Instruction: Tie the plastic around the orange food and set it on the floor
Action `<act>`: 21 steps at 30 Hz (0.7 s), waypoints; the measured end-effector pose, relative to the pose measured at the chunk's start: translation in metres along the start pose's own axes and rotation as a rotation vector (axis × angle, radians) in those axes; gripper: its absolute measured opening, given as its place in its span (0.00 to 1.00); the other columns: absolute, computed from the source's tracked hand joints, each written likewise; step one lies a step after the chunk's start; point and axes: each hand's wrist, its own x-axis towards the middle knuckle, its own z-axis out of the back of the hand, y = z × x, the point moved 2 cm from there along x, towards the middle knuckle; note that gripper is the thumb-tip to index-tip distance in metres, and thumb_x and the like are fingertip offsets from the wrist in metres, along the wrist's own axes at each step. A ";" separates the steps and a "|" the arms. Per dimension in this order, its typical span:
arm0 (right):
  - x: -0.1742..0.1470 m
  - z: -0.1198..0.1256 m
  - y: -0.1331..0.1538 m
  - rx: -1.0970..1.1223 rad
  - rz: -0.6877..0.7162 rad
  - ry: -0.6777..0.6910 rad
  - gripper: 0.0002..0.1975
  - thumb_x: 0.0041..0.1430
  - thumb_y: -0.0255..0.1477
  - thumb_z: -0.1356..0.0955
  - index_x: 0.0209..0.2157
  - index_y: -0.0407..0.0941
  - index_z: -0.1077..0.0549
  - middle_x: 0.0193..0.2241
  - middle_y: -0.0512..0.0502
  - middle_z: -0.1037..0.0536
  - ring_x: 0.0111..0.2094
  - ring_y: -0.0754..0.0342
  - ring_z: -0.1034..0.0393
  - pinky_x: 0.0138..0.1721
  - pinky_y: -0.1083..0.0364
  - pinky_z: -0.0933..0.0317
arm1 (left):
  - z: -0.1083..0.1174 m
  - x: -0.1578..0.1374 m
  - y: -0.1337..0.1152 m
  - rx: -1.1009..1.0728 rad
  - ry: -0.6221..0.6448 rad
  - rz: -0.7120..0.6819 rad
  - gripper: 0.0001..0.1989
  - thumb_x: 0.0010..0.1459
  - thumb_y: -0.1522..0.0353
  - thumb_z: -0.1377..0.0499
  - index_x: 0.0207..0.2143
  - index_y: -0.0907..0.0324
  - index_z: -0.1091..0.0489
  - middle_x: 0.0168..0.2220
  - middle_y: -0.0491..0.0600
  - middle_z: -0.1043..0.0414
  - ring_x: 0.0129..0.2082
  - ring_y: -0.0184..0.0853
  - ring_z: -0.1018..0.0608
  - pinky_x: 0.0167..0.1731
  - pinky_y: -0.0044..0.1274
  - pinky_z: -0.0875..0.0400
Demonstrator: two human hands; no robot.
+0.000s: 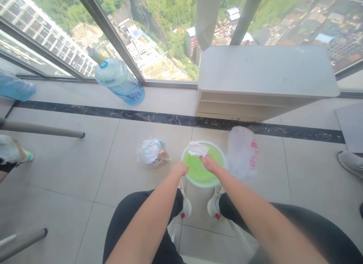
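Observation:
A round wastebasket stands on the floor between my feet, light green inside, with a pale rim and small holes in its wall. At its left rim my left hand is closed on the edge. My right hand reaches over the opening from the right and pinches a crumpled white tissue or cloth near the far rim. Left of the basket lies a knotted clear plastic bag with white and brown contents. A flat white plastic bag with red print lies just right of it.
A white cabinet stands ahead on the right by the windows. A large blue water bottle is at the left, with another wrapped bottle beyond. Grey metal legs jut in from the left. Other people's shoes show at both sides.

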 end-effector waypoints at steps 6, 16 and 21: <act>-0.004 -0.032 -0.057 -0.280 -0.094 0.081 0.11 0.61 0.29 0.31 0.45 0.46 0.20 0.54 0.39 0.20 0.62 0.40 0.32 0.68 0.42 0.47 | -0.058 -0.015 0.033 -0.167 -0.032 0.254 0.25 0.66 0.57 0.45 0.58 0.63 0.32 0.59 0.71 0.28 0.54 0.51 0.20 0.42 0.33 0.23; 0.007 -0.075 -0.099 -0.390 -0.367 0.218 0.04 0.53 0.23 0.26 0.29 0.42 0.24 0.43 0.33 0.17 0.57 0.36 0.28 0.63 0.43 0.40 | -0.101 -0.017 0.036 -0.483 -0.010 0.277 0.21 0.70 0.65 0.46 0.62 0.60 0.40 0.50 0.61 0.23 0.38 0.35 0.18 0.32 0.23 0.24; 0.008 -0.081 -0.102 -0.345 -0.389 0.267 0.13 0.46 0.23 0.23 0.36 0.44 0.22 0.46 0.39 0.17 0.58 0.37 0.29 0.65 0.43 0.42 | -0.088 -0.012 0.032 -0.518 -0.034 0.264 0.22 0.70 0.66 0.45 0.62 0.62 0.42 0.51 0.62 0.23 0.35 0.35 0.18 0.32 0.23 0.25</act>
